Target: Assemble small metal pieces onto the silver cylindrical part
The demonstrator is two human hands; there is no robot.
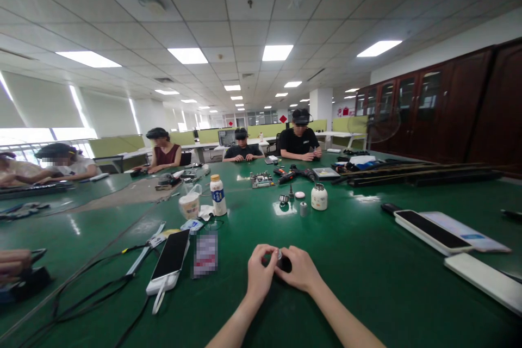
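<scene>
My left hand (261, 272) and my right hand (299, 271) meet just above the green table, fingertips closed together. Pinched between them is a small silver-topped part (279, 254), mostly covered by the fingers; its exact kind I cannot make out. A dark patch shows inside the curl of my right fingers, either part of the piece or shadow. Beyond the hands stand a small grey cylinder (303, 209), a white jar with a dark neck (319, 197), a round pale lid (299, 194) and a dark pointed piece (291, 192).
Left of my hands lie a phone on a white power bank (170, 255), black cables (98, 277) and a blurred packet (205, 254). A bottle (218, 196) and plastic cup (189, 205) stand behind. Phones (432, 231) lie right. A co-worker's hand (15, 265) is far left; others sit across.
</scene>
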